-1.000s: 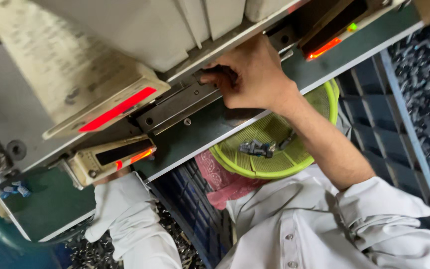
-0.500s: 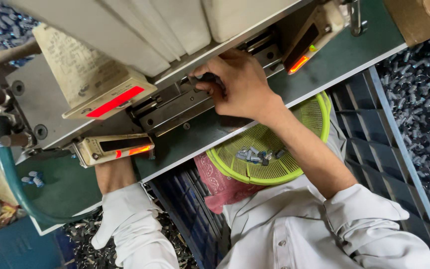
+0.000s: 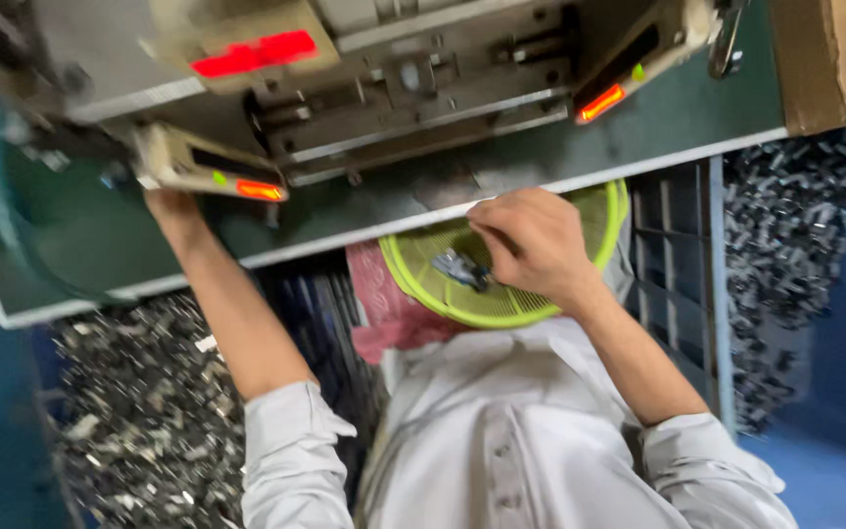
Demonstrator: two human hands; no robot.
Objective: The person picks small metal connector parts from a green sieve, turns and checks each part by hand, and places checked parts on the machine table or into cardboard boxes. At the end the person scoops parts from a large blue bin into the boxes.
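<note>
- Press machine [image 3: 423, 88] spans the green bench [image 3: 697, 108], above and beyond both hands.
- Yellow-green basket [image 3: 501, 299] sits in the lap, under the bench edge.
- Right hand [image 3: 531, 240], half a second ago at the press, now curls over the basket; small metal parts [image 3: 457, 266] lie just to its left, whether pinched unclear.
- Left hand [image 3: 173, 208] is mostly hidden beneath a sensor bar [image 3: 212, 167]; its grip cannot be told.

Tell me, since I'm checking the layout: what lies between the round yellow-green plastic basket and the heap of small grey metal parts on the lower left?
In the head view, a pink cloth and a dark slatted crate lie between the round yellow-green plastic basket and the heap of small grey metal parts.
</note>
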